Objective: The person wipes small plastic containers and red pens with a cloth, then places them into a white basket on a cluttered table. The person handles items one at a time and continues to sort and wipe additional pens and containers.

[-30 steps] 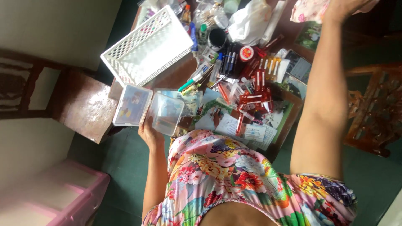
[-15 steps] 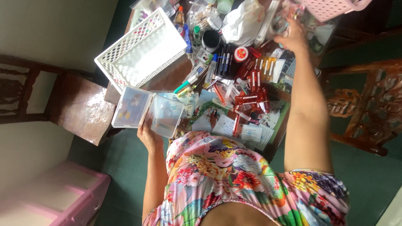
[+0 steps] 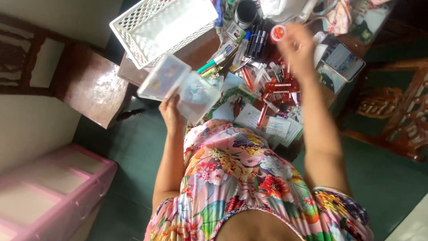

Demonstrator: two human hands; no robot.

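at the far left a pink plastic bin (image 3: 49,187) stands on the floor, with a dark wooden chair (image 3: 89,76) above it. next comes a white lattice basket (image 3: 162,24) on the corner of the table (image 3: 196,51). the left hand (image 3: 171,111) holds a clear hinged plastic box (image 3: 180,87) open, just off the table edge and above the lap; its fingers are closed on the box's underside, lid tilted out to the left. further right lie pens and markers (image 3: 249,38), a dark round cup (image 3: 245,13) and a heap of red tubes (image 3: 278,87) on printed cards. the right hand (image 3: 296,44) hovers blurred over the tubes; whether its fingers grip anything i cannot tell. a flat tablet-like slab (image 3: 341,60) lies at the right. the step looks like sorting small items, box held ready. any further move would need the box kept level and a firm pinch on one tube.
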